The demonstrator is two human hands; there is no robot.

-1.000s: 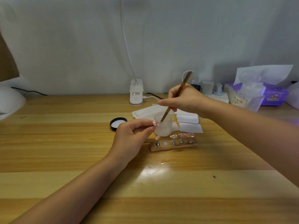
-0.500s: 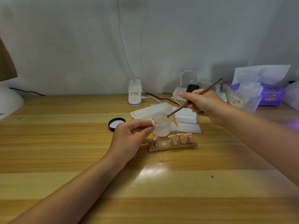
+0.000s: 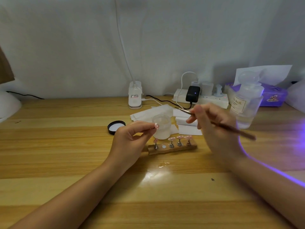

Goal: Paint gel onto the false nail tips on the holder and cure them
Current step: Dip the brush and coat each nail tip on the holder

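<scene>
Since a moment ago, your right hand (image 3: 212, 128) has been lifting the brush (image 3: 219, 125) out of the gel jar (image 3: 161, 127) and swinging it over to the right, so its tip is now pointing left, well above the jar and clear of it.

The wooden worktop (image 3: 66, 154) is filling most of the view, with a white wall behind it. At the far right a clear pump bottle (image 3: 247, 103) is standing in front of a purple tissue box (image 3: 272, 96), and violet light is spilling across the wood there. A white power strip (image 3: 206, 98) is lying at the back, with folded white wipes (image 3: 186, 126) in front of it.

The open frosted jar is sitting near the centre, its black lid (image 3: 115, 127) resting just to its left. Just in front of the jar, the wooden holder (image 3: 173, 147) is carrying four pink nail tips on metal stands, with one socket empty.

Your left hand (image 3: 130, 141) is pinching the fifth nail tip (image 3: 156, 126) between thumb and fingertips, holding it up beside the jar. Your right hand is gripping the brush with curled fingers.

To paint well, I judge you should be steadying the tip, bringing the bristles to its base, and stroking thinly toward the free edge, keeping gel off your fingers.
</scene>
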